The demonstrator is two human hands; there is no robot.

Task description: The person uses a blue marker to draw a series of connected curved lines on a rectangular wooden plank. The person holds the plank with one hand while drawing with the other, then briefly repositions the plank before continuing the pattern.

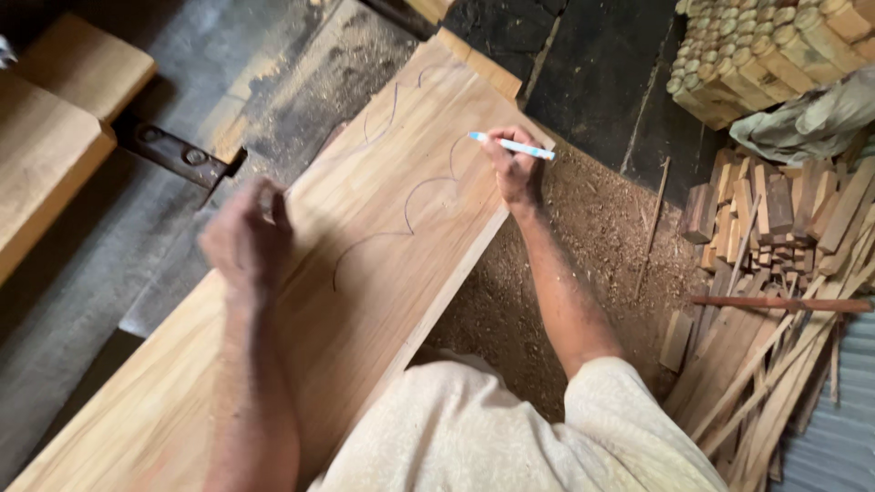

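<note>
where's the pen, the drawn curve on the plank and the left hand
pen (512, 146), head view, middle of its white barrel, held in the right hand (516, 171)
drawn curve (407, 208), head view, on the arc's bend
left hand (244, 240), head view, back of the hand

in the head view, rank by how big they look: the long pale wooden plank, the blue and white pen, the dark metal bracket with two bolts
1. Long pale wooden plank, by far the largest.
2. Dark metal bracket with two bolts.
3. Blue and white pen in the right hand, slimmest and shortest.
</note>
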